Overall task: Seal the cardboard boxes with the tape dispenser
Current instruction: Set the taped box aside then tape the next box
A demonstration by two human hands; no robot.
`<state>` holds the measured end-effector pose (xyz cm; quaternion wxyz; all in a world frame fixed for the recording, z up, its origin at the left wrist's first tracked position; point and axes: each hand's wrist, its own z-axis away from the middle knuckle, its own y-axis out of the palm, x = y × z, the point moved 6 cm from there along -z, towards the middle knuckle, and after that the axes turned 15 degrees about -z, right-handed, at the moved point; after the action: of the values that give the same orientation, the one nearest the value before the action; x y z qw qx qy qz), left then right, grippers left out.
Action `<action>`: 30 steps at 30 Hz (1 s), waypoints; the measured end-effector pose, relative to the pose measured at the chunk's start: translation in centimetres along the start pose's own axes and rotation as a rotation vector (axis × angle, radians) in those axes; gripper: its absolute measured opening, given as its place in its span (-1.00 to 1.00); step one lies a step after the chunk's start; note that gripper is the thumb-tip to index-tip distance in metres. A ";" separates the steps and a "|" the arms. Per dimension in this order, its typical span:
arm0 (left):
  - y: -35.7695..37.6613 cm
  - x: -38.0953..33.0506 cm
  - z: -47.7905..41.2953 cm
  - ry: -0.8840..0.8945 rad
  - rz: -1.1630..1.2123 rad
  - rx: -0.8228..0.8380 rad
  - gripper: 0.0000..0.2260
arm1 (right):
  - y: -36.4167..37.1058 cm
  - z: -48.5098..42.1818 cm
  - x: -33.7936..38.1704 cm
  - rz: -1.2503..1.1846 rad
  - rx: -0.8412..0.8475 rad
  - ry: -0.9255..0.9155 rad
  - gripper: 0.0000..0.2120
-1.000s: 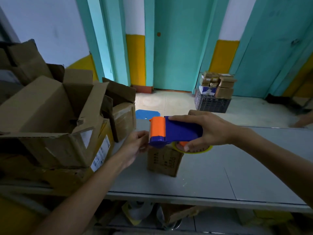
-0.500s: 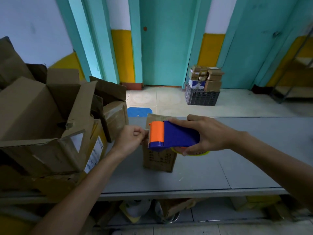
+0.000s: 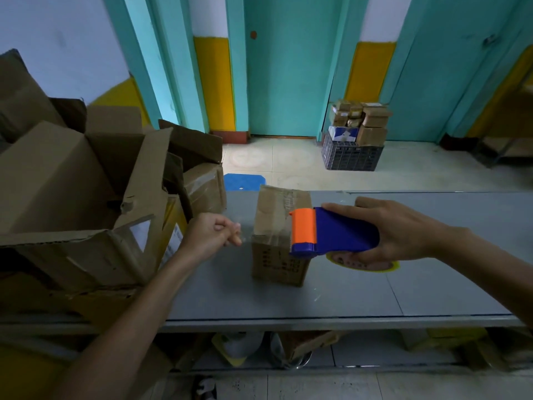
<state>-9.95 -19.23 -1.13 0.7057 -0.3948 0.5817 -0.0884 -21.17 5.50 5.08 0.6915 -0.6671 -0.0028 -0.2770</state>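
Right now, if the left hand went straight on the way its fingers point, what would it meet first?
Probably the left side of the small box, just beyond the left hand; depth is unclear.

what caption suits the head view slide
Left hand pinches tape stretched from the dispenser in the right hand, above a cardboard box.

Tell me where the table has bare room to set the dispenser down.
Widest bare patch: the grey table right of the small box, beneath and past the right hand holding the tape dispenser. A bare strip also runs between box and near edge. Crowded: the left end, where the carton pile stands and the left hand pinches tape.
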 end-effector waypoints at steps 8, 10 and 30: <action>1.1 0.2 -1.0 -0.070 0.057 0.015 -0.78 | 0.0 -0.5 -0.1 -0.108 0.034 0.031 -0.20; 1.2 0.5 -1.0 -0.077 0.020 -0.003 -0.78 | 0.2 -0.9 -0.1 -0.099 0.037 0.027 -0.21; 2.9 2.4 -0.8 -0.115 -0.147 0.003 -0.71 | 1.1 -2.2 -0.3 0.156 0.046 0.000 -0.18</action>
<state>-10.86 -19.03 -4.91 0.7300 -0.4399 0.5096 -0.1179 -21.82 3.48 3.71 0.7260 -0.6494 0.0432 -0.2222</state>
